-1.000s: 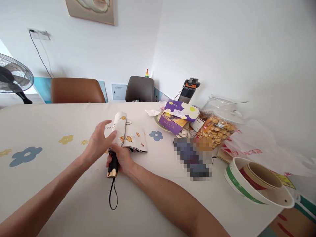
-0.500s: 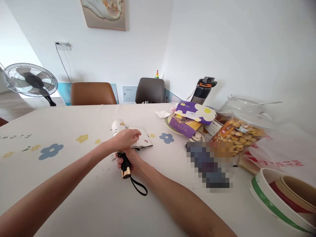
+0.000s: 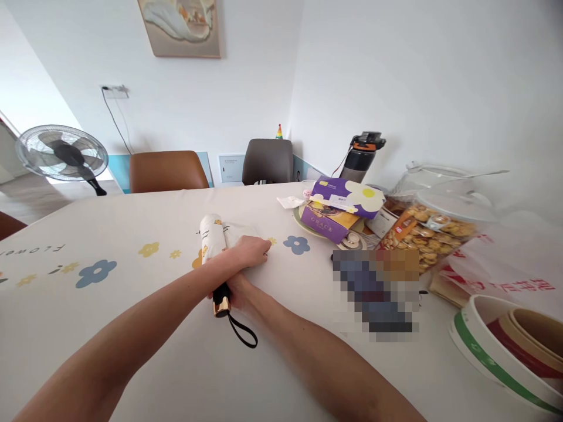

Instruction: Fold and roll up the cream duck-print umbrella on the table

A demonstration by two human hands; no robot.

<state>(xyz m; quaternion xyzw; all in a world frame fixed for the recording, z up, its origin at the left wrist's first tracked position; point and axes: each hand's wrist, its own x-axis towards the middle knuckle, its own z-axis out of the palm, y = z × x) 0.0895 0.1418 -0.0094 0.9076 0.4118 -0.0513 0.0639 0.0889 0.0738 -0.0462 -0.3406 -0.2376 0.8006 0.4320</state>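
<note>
A folded white umbrella with small yellow prints lies on the flower-patterned tablecloth. Its black handle with a gold cap and a black wrist loop point toward me. My right hand is wrapped round the handle. My left hand crosses over it and grips the loose canopy fabric at the umbrella's right side, fingers curled on it.
To the right lie a purple flower-print box on a plate, a bag of snacks, a dark bottle, stacked paper bowls and a plastic bag. Two chairs and a fan stand behind the table.
My left hand has moved right across the umbrella and closed on the canopy fabric, which is now wrapped tighter. The right hand stays on the handle.
</note>
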